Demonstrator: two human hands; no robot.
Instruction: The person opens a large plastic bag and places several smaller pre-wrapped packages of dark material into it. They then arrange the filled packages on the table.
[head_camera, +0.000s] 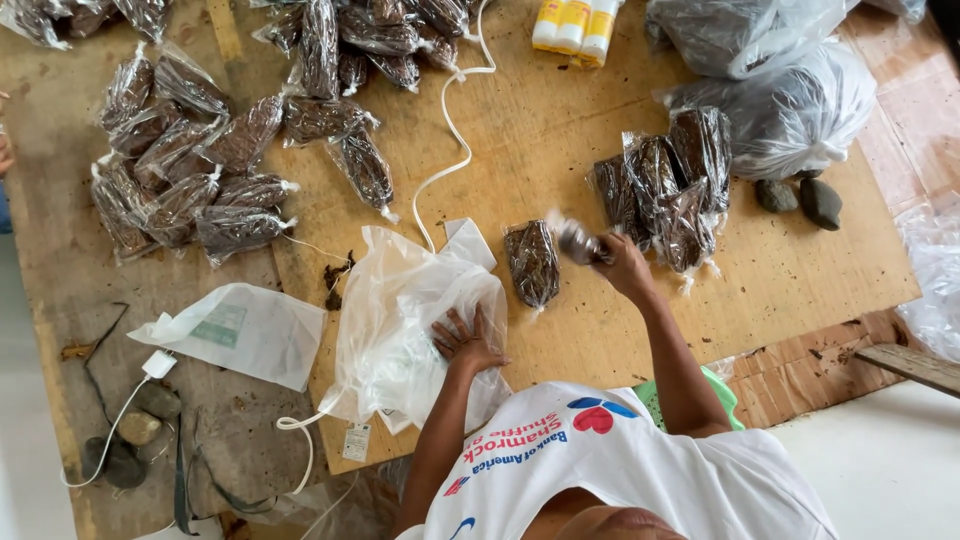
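**A:** What have I got in the right hand?

**B:** It's closed around a small packet, blurred, so I can't tell how firmly. Just left of that grip lies a single filled packet; just right of it, the near bundle.

**A:** And my left hand?

**B:** Flat, fingers spread, pressing the white plastic bag, not gripping it. The white cord runs up beyond it.

**A:** How would I do this well?

**B:** I'd judge: keep the bag pinned so it doesn't slide, and hold the packet by its body, not its twisted end.
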